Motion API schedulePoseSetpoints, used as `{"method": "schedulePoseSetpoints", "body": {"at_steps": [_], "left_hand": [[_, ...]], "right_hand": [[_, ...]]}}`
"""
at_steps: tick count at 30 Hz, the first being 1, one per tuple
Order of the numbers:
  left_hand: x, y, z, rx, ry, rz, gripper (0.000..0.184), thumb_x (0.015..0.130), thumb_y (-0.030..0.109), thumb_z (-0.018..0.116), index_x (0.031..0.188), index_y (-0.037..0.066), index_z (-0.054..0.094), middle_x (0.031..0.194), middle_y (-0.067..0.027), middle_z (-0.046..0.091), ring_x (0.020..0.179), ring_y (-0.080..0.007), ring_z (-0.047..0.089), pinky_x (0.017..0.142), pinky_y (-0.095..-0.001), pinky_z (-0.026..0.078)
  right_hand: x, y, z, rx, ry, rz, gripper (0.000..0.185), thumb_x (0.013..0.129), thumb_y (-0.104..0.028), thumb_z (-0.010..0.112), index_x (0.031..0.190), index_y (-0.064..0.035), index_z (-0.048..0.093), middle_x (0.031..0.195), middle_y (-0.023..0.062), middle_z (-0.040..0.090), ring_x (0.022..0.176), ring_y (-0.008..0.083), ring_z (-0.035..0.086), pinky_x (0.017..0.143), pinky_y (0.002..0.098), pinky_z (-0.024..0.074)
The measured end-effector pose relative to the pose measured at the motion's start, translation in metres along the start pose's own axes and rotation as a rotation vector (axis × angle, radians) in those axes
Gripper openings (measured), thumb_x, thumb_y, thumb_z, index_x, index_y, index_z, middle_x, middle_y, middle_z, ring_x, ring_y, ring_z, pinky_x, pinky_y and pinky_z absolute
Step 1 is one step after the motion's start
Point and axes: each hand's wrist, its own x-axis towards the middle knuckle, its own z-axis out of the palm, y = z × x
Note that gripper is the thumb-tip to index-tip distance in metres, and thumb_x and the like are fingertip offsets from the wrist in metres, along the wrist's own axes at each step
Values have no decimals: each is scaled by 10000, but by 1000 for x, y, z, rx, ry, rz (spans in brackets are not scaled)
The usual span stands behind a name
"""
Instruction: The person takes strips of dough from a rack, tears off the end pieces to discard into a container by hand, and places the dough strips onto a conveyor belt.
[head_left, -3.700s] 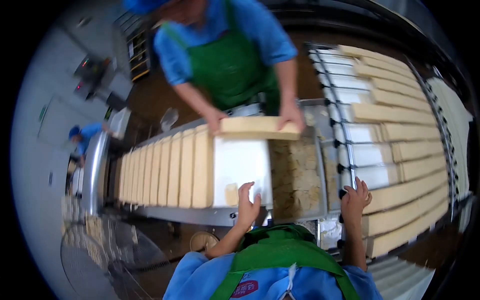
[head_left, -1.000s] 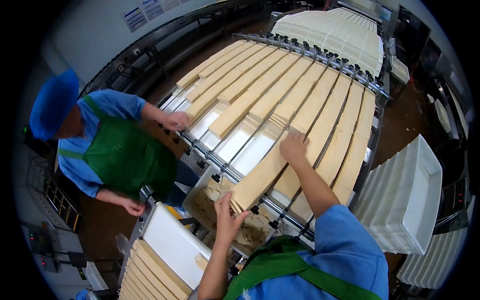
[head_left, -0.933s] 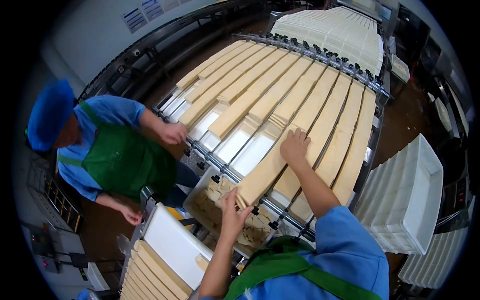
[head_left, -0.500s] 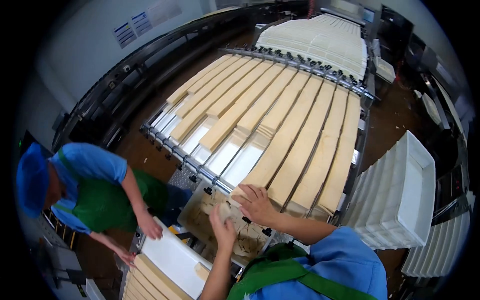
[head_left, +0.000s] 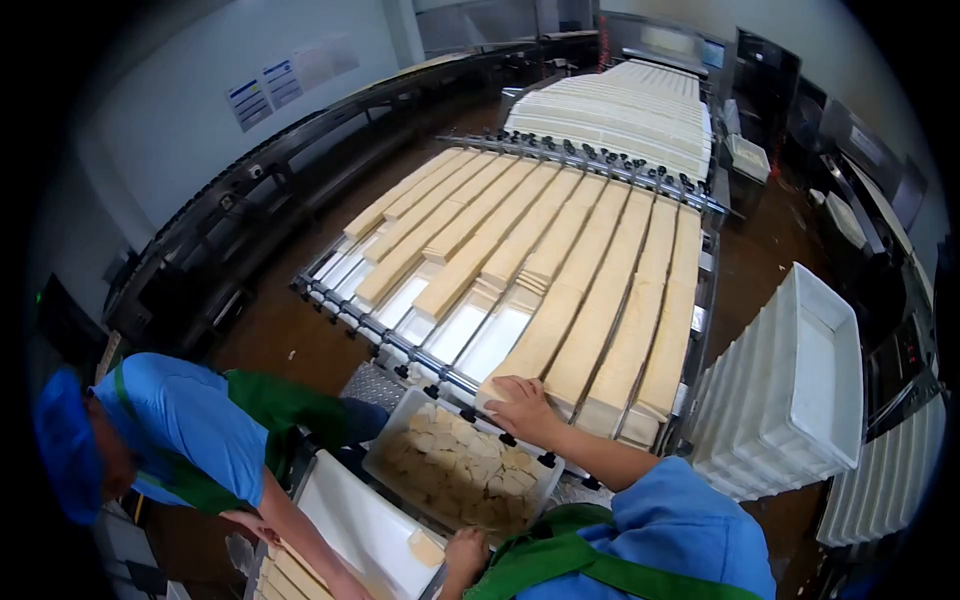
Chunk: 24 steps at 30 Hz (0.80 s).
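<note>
My right hand (head_left: 520,408) is closed over the near end of a long stack of pale yellow, dough-like sheets (head_left: 550,325) lying on the conveyor. My left hand (head_left: 467,552) is low in the view, close to my apron, beside the white board (head_left: 350,510). Its fingers are curled, and whatever they hold is hidden. A small pale piece (head_left: 427,547) lies on that board just left of my left hand. Between my hands and the co-worker stands a white bin (head_left: 375,462) full of broken sheet pieces (head_left: 465,460).
Several more stacks (head_left: 500,245) lie in lanes divided by thin rods. A roller bar with black knobs (head_left: 410,347) edges the conveyor. A co-worker (head_left: 190,410) in a green apron leans over strips (head_left: 285,575) at lower left. Nested white trays (head_left: 825,375) stand right.
My left hand has moved down from above the bin towards my apron. My right hand stays at the stack's end. The co-worker has leaned in and reached across the white board.
</note>
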Motion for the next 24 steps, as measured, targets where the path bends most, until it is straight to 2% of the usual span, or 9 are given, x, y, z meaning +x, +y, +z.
{"method": "schedulePoseSetpoints", "body": {"at_steps": [1, 4, 11, 13, 15, 17, 19, 22, 24], "left_hand": [[0, -1, 1, 1, 13, -11, 187, 778, 154, 606, 942, 92, 672, 927, -76, 639, 902, -283, 599, 777, -400, 505], [2, 1, 4, -143, 265, -18, 164, 782, 134, 596, 919, 109, 682, 865, -64, 647, 854, -273, 615, 750, -380, 513], [0, 1, 6, -146, 205, -38, 193, 806, 153, 569, 965, 120, 674, 890, -72, 651, 844, -267, 641, 716, -391, 523], [2, 1, 6, -119, 181, -117, 209, 816, 171, 560, 988, 124, 669, 903, -74, 654, 836, -270, 647, 706, -393, 526], [3, -3, 9, -109, 84, -69, 239, 833, 206, 537, 1028, 134, 654, 926, -75, 656, 833, -272, 654, 693, -400, 531], [6, -7, 16, -103, 87, -48, 243, 843, 208, 522, 1040, 136, 646, 937, -72, 654, 845, -268, 654, 695, -403, 530], [8, -1, 11, -137, 152, -41, 182, 850, 213, 555, 986, 112, 622, 858, -64, 623, 783, -268, 640, 626, -403, 516], [13, -2, 17, -116, 164, -88, 170, 854, 206, 547, 962, 94, 614, 858, -74, 623, 777, -270, 641, 625, -402, 515], [15, -1, 15, -158, 99, -70, 136, 841, 182, 514, 840, 64, 581, 878, -106, 635, 829, -297, 646, 666, -425, 521]], "right_hand": [[1, -1, 1, 5, 0, -17, 251, 786, -230, 679, 1033, -219, 634, 1290, 96, 472, 1210, 278, 411, 962, 441, 270], [0, -1, 2, 25, -23, 13, 227, 799, -204, 667, 1024, -213, 644, 1304, 96, 456, 1223, 282, 394, 966, 445, 266], [-2, 3, 10, -46, 15, -3, 252, 781, -180, 678, 1029, -210, 648, 1289, 107, 463, 1211, 275, 402, 951, 488, 267], [-2, 6, 13, -85, 90, -30, 260, 728, -167, 703, 983, -209, 675, 1263, 128, 489, 1181, 296, 441, 915, 507, 298], [1, 7, 18, -116, 155, -51, 281, 666, -156, 724, 941, -207, 696, 1246, 147, 514, 1162, 326, 470, 895, 510, 326], [2, 12, 24, -65, 185, -65, 270, 663, -132, 731, 925, -191, 700, 1236, 166, 519, 1173, 344, 462, 908, 503, 327], [2, 10, 16, -74, 104, -36, 256, 701, -148, 738, 953, -160, 690, 1272, 207, 501, 1177, 363, 463, 948, 493, 315], [2, 15, 18, -84, 37, -2, 214, 774, -186, 669, 983, -139, 683, 1305, 223, 468, 1219, 369, 424, 972, 522, 273], [1, 20, 21, -92, 20, -15, 203, 807, -177, 640, 1005, -145, 673, 1320, 217, 453, 1229, 361, 413, 975, 528, 266]]}}
